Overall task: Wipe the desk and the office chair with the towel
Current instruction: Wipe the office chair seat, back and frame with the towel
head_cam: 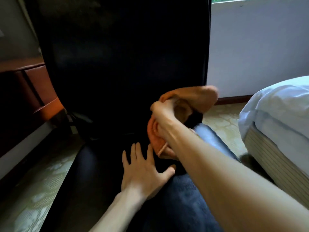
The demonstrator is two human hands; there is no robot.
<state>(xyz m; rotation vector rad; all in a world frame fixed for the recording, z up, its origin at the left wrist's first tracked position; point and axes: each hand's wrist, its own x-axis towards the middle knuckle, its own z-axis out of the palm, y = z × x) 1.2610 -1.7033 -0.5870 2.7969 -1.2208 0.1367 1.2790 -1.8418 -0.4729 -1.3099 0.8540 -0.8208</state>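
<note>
Right hand (164,119) raised at the lower right edge of the backrest (117,64) of the black office chair (93,173), fingers curled tight round the orange towel (200,97). The towel is bunched: one fold stands up above and beyond the knuckles against the backrest's edge, another hangs below the palm toward the seat. The cloth is blurred, so its exact contact with the chair cannot be told. Left hand (143,173) lies flat on the seat, fingers straight and spread, holding nothing, just below and to the left of the towel's lower fold and not touching it. Brown wooden desk (38,87) at far left behind the chair. White bed (284,114) at right. Pale patterned floor (222,124) on both sides.
</note>
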